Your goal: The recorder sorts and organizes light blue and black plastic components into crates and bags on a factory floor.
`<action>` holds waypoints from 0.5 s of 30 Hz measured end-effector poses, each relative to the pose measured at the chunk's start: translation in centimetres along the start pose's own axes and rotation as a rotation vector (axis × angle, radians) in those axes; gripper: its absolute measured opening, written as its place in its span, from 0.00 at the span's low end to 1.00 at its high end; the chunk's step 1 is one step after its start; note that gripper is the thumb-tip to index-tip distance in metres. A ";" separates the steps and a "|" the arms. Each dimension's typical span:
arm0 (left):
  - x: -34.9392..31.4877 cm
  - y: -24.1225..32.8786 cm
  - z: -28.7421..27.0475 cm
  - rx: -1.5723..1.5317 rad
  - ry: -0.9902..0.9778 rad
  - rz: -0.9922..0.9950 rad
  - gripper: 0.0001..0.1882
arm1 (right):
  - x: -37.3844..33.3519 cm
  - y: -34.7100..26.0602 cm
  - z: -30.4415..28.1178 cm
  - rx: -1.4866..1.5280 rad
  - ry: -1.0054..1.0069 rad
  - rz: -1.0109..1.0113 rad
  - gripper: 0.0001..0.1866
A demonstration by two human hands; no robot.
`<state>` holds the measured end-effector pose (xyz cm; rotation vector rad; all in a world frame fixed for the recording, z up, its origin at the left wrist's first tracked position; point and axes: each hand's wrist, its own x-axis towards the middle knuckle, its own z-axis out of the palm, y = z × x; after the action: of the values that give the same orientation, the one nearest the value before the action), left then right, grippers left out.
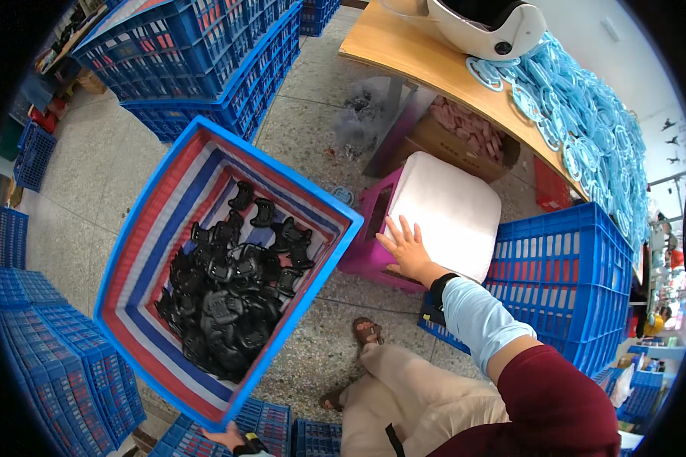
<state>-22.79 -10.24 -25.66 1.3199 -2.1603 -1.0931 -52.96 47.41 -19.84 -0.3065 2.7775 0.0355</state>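
Note:
A blue crate (pixel 151 196) lined with red, white and blue striped sheeting is on my left. Several small black plastic parts (pixel 232 305), shaped like game controllers, are heaped in it. My left hand (pixel 225 437) grips the crate at its near corner, with the fingers partly hidden by the rim. On the right, my right hand (pixel 409 250) has its fingers spread and holds nothing. It is over the left edge of a magenta stool (pixel 370 221) topped by a white cushion (pixel 450 213); whether it touches is unclear.
A wooden table (pixel 427 46) at the far right bears a white helmet (pixel 495 30) and a pile of light-blue plastic pieces (pixel 587 114). Another lined blue crate (pixel 545 282) stands beside the stool. Stacked blue crates (pixel 206 61) rise behind, and more crates (pixel 61 365) line the left.

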 end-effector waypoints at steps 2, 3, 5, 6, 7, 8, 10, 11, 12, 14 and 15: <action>2.3 0.1 1.6 -0.184 -0.099 0.097 0.36 | -0.3 0.5 0.1 -0.008 -0.022 0.006 0.43; 3.7 0.8 2.0 -0.355 -0.153 -0.294 0.32 | 0.0 0.0 -0.2 0.001 -0.036 -0.002 0.44; 3.3 0.9 3.0 -0.427 -0.373 -0.541 0.27 | 0.2 -1.1 -2.0 -0.020 -0.105 0.013 0.44; 0.2 1.0 4.2 -0.328 -0.538 -0.397 0.27 | 0.3 -1.2 -2.7 -0.052 -0.181 0.044 0.44; -3.0 3.7 6.2 -0.326 -0.618 -0.450 0.29 | -0.1 -0.7 -2.8 -0.055 -0.182 0.059 0.44; -5.1 6.8 7.8 -0.319 -0.685 -0.494 0.30 | 0.1 -1.2 -2.5 0.005 -0.109 0.101 0.44; -7.0 9.4 10.3 -0.395 -0.755 -0.514 0.32 | 1.0 -3.2 -1.7 0.130 0.130 0.112 0.43; -6.5 10.8 12.0 -0.386 -0.750 -0.512 0.32 | 1.6 -4.2 -1.6 0.198 0.171 0.034 0.43; -5.8 12.1 14.0 -0.441 -0.583 -0.792 0.31 | 2.3 -5.2 -1.2 0.266 0.209 -0.042 0.43; -5.3 13.3 17.8 -0.483 -0.414 -1.068 0.31 | 4.1 -5.5 0.0 0.326 0.239 -0.067 0.44; -5.2 13.4 19.4 -0.542 -0.445 -0.940 0.29 | 5.1 -5.4 0.7 0.383 0.274 -0.100 0.45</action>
<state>-40.76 5.86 -26.95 1.9606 -1.2132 -2.2926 -56.27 41.10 -22.21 -0.3717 2.9472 -0.5967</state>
